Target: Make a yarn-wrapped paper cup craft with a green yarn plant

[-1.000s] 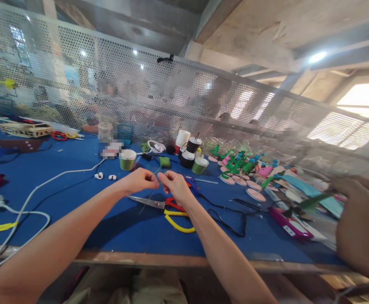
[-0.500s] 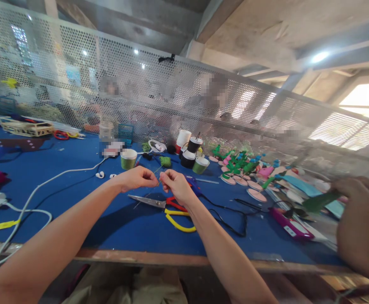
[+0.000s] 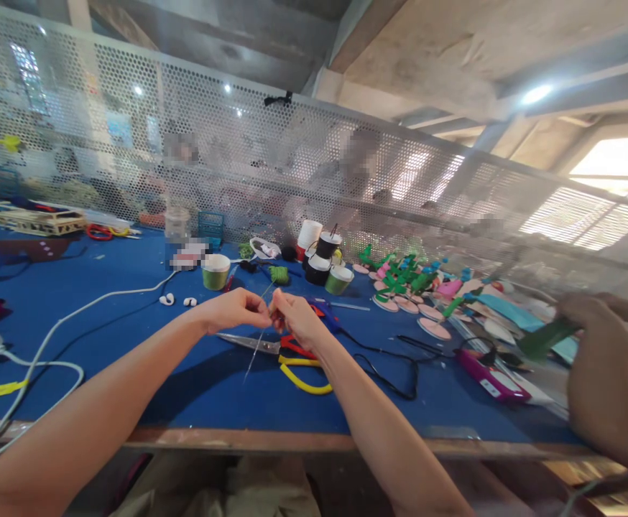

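My left hand [image 3: 237,310] and my right hand [image 3: 295,320] meet over the blue table [image 3: 131,323], fingertips pinched together on a thin wire [image 3: 254,355] that hangs down to the table. The wire's upper end runs back toward a green spool [image 3: 279,273]. Scissors with red and yellow handles [image 3: 287,355] lie right under my hands.
A co-worker's hand [image 3: 597,337] at the right holds a green strip. Cups and tape rolls [image 3: 325,266] stand behind, with green and pink craft pieces [image 3: 405,291] to the right, a pink phone [image 3: 489,377], a black cord [image 3: 389,366], white cables [image 3: 49,345] at left, and a perforated metal screen [image 3: 238,165] at the back.
My hands stay pinched together. The wire's loose end has swung down and now hangs more steeply toward the table. The co-worker's hand shifted slightly.
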The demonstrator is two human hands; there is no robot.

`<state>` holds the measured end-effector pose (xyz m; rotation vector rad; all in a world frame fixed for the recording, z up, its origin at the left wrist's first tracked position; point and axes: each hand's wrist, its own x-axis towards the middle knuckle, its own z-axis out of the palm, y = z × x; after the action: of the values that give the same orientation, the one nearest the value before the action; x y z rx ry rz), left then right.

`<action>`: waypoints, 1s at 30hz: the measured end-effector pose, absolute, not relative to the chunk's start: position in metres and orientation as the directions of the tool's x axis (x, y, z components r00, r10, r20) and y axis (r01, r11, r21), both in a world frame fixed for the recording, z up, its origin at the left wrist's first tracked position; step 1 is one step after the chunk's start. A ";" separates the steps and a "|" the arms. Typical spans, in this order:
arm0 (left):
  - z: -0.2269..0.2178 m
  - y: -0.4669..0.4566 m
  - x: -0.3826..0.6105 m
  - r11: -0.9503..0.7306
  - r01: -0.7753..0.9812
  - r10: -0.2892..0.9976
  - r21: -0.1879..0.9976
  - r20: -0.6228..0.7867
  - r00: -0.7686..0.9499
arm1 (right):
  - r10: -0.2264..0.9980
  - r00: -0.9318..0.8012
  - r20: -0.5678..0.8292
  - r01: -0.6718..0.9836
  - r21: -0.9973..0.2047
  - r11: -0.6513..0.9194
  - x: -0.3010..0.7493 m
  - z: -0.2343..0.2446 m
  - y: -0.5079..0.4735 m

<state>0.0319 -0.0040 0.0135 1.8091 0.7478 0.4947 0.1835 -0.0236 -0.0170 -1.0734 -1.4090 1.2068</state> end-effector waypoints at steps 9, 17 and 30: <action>0.027 0.002 0.010 0.075 -0.151 0.606 0.986 0.075 0.792 | 0.990 -0.102 0.098 0.047 -0.994 0.103 0.182 -0.020 -0.021; 0.024 -0.007 0.020 0.009 0.031 0.530 0.999 -0.031 0.847 | 0.936 -0.207 0.283 -0.122 -0.957 0.263 0.183 -0.009 -0.035; 0.016 0.002 0.023 -0.187 0.230 0.652 0.955 -0.054 0.756 | 0.952 -0.216 0.218 -0.008 -0.975 0.221 0.185 -0.010 -0.032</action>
<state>0.0225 0.0024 0.0159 1.7583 0.6937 0.4388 0.1850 -0.0319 -0.0100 -0.9426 -1.4760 1.1859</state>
